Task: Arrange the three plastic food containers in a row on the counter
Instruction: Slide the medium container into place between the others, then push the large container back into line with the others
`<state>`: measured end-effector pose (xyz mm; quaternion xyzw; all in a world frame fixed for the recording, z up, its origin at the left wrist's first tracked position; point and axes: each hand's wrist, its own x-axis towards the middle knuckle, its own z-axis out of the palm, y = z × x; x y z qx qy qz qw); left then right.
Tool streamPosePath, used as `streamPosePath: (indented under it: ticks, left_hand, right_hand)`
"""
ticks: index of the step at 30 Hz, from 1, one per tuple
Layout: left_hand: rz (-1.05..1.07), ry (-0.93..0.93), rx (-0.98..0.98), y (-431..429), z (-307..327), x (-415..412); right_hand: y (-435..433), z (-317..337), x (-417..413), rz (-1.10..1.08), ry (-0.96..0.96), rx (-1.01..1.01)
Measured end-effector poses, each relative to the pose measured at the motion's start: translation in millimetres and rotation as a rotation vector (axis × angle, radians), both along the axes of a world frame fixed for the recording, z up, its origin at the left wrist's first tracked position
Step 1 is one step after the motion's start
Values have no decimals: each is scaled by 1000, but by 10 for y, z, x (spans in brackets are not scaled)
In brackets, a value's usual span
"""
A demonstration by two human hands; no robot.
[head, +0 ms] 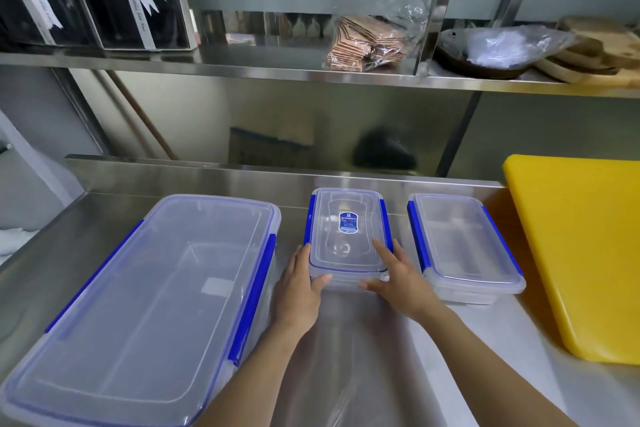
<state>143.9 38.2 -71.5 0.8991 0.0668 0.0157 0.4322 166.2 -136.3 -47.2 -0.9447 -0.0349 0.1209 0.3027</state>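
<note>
One head-worn wide-angle view only, looking forward and down from close above the counter (381,374). Faces the steel back wall, shelf (242,64) across the top. Forearms enter from the bottom edge, hands near mid-frame. Straight lines bowed toward the edges.

A steel counter (398,357) with a low raised back edge carried three clear, lidded, blue-clipped containers in a row: a large tub (138,305) at nine o'clock, a small box (348,236) at twelve, with a blue label on its lid, and a mid-sized box (464,246) at two, all apart from one another. A yellow board (581,253) lay at three o'clock, just beside the mid-sized box and reaching to the counter's back edge. The near middle of the counter, at six o'clock, showed only bare metal.
</note>
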Motion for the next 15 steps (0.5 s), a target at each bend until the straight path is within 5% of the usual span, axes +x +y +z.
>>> streamPosePath:
  ticks: [4,10,15]
  left_hand:
    - [15,9,68,-49,91,-62]
    - [-24,-163,36,73,767,-233]
    - [123,-274,51,660,1236,-470]
  right_hand:
    - [51,23,-70,-59,-58,-119]
    - [339,299,-245,-106,-447,-65]
    - [712,476,-488,-45,-312,145]
